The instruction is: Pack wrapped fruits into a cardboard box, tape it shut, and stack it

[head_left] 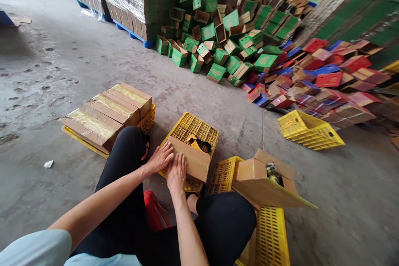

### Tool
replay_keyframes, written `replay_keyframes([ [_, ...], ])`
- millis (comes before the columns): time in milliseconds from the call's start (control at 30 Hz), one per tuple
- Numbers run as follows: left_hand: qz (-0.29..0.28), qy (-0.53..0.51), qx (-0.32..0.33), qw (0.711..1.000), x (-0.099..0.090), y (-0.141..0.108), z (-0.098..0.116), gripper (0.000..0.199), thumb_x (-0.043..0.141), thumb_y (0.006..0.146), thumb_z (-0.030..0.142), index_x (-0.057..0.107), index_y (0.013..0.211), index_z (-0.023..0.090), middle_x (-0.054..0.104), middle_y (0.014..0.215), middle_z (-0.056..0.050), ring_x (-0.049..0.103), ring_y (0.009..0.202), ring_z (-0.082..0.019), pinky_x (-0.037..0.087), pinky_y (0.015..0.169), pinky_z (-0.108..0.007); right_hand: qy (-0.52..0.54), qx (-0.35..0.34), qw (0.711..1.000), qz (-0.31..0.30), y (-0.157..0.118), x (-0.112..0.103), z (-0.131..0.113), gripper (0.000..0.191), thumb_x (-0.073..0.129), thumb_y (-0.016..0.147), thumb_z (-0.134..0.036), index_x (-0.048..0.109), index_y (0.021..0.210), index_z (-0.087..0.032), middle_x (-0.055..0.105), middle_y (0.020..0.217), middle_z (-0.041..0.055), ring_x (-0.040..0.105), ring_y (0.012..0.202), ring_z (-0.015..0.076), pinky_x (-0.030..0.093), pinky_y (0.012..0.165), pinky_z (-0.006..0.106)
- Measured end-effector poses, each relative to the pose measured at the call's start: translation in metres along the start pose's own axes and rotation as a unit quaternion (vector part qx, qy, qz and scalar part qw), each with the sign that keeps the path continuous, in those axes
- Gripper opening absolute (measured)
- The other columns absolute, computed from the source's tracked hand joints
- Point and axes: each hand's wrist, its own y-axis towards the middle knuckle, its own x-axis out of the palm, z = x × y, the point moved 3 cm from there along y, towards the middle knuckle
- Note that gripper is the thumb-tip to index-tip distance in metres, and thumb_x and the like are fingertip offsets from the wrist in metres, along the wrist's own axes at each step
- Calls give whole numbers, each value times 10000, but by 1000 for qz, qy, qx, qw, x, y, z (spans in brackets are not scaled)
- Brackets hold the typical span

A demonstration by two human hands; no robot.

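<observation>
A closed brown cardboard box (195,158) lies on an upturned yellow crate (199,126) in front of me. My left hand (160,158) rests flat on the box's left end, fingers stretched out. Beside it, nearer the box's front edge, my right hand (177,173) presses on the cardboard with its fingers extended. Neither hand grips anything. A yellow and black tape dispenser (198,144) sits on the crate just behind the box.
Taped boxes (107,110) stand on a yellow crate at left. An open carton (264,178) with something inside leans on crates at right. Another yellow crate (308,131) lies farther right. Green boxes (216,72) and red and blue ones (328,80) are heaped behind.
</observation>
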Motion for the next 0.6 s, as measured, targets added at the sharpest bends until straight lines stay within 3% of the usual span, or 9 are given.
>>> replay_keyframes([
  [133,9,-57,-15,998,-3,-2,-1,590,184,1105,431,369,1620,209,262,1708,-107,201,1605,-261,197,1261,-620,34,-79,996,-29,10,13,-26,611,437,975,-165,423,1572,-41,469,1601,211,358,1540,325,310,1240,526],
  [233,24,-69,-28,997,-1,-3,-4,588,167,1105,442,307,1645,254,285,1705,-85,229,1598,-253,191,1258,-638,25,-78,996,-37,15,6,-22,581,392,1019,-196,411,1593,-107,473,1611,163,351,1547,294,285,1254,520],
  [333,35,-50,-24,998,3,-4,-5,583,172,1107,466,292,1647,281,296,1703,-79,246,1593,-256,210,1245,-650,-6,-31,999,-26,17,-11,5,548,317,1081,-299,418,1595,-137,449,1627,151,370,1537,312,311,1240,533],
  [600,67,56,10,996,12,-6,-3,542,317,1094,458,378,1611,306,323,1697,-81,277,1581,-289,162,1243,-685,-59,113,992,-8,3,-45,117,730,234,1084,-508,390,1578,6,373,1640,264,367,1538,347,357,1223,481],
])
